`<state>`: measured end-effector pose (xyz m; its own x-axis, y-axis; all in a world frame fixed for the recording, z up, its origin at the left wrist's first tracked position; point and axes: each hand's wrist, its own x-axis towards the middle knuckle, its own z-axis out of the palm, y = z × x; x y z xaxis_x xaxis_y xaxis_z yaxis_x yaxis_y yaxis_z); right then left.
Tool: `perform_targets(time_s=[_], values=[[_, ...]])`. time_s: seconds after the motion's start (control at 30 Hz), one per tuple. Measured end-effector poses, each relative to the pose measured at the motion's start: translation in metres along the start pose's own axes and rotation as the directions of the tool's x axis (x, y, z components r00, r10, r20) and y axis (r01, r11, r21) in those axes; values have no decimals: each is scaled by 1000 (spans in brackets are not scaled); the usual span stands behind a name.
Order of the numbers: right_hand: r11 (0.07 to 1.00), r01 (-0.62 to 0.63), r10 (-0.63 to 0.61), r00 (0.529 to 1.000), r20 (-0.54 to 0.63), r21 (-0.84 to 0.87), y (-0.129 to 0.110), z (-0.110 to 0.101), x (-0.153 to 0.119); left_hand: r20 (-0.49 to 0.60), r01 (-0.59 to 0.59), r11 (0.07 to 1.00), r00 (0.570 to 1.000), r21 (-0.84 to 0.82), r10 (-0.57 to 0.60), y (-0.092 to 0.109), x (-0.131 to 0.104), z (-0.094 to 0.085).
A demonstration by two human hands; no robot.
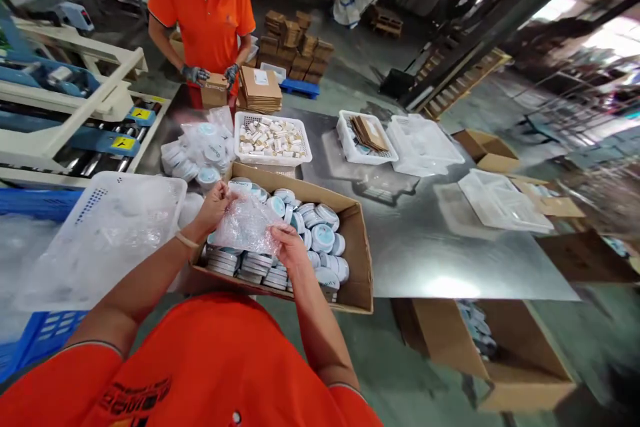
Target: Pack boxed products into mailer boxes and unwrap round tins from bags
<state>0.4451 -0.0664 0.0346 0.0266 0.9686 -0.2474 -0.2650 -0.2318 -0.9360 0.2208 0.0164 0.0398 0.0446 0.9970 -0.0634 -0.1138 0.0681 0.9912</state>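
Observation:
A clear bubble-wrap bag (246,221) is stretched between my two hands. My left hand (216,205) pinches its upper left corner, and my right hand (290,244) grips its right edge. Beneath the bag stands an open cardboard box (357,240) full of round, flat tins (323,237) with white and pale blue lids. Some tins are stacked on edge along the near side; others lie loose. The bag hides part of the tins. Whether anything is inside the bag I cannot tell, but it looks flat and see-through.
Left of the box, a white basket (95,197) holds clear bags. Beyond it lie wrapped tins (207,150) and a white basket (306,140) of small bottles. Across the metal table (415,247), a gloved co-worker (203,13) holds a small carton (214,89). A roller conveyor (95,147) runs at left.

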Motion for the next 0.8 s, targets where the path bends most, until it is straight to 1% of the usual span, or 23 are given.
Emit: perform_targets(time_s=[0.07,0.1,0.17,0.2,0.23,0.27,0.3,0.33,0.37,0.43,0.5,0.57,0.63,0.7,0.73,0.8], values=[[1000,-2,2,998,-56,7,-3,-5,-4,-27,-4,993,1000,114,7,-5,0,0],[1000,-9,10,997,-79,12,-4,-4,-5,-52,-14,987,998,163,22,-6,-4,1],[1000,3,-4,991,-130,-6,-2,3,-10,-80,-73,965,992,253,96,-7,-21,6],[1000,8,-11,989,-151,-17,1,9,-12,-52,-112,950,990,292,132,-7,-33,9],[1000,8,-11,987,-159,-20,6,17,-15,11,-144,937,989,317,148,-9,-46,13],[1000,1,-3,988,-154,-14,12,26,-17,96,-167,928,985,332,143,-11,-59,17],[1000,-12,12,990,-140,2,18,35,-18,184,-177,924,976,339,119,-14,-71,22],[999,-31,34,992,-124,22,25,42,-19,249,-167,926,965,338,83,-17,-80,25],[998,-59,63,992,-109,37,31,47,-20,277,-141,933,960,332,47,-20,-87,27],[992,-123,123,989,-77,12,40,49,-20,260,-94,946,965,309,11,-25,-89,26],[984,-166,163,985,-51,-68,39,36,-19,249,-74,961,969,265,6,-24,-80,19],[974,-167,162,986,-44,-152,33,18,-18,298,-112,961,954,254,33,-19,-71,12],[967,-149,139,988,-65,-206,25,4,-18,377,-173,944,924,282,57,-12,-67,12],[959,-133,123,991,-58,-251,21,3,-18,430,-194,927,902,320,41,-7,-71,21],[954,-129,121,991,-49,-269,21,7,-18,433,-186,923,901,337,23,-7,-75,28],[938,-137,130,991,-41,-317,21,16,-20,400,-159,913,917,376,-5,-10,-82,41]])
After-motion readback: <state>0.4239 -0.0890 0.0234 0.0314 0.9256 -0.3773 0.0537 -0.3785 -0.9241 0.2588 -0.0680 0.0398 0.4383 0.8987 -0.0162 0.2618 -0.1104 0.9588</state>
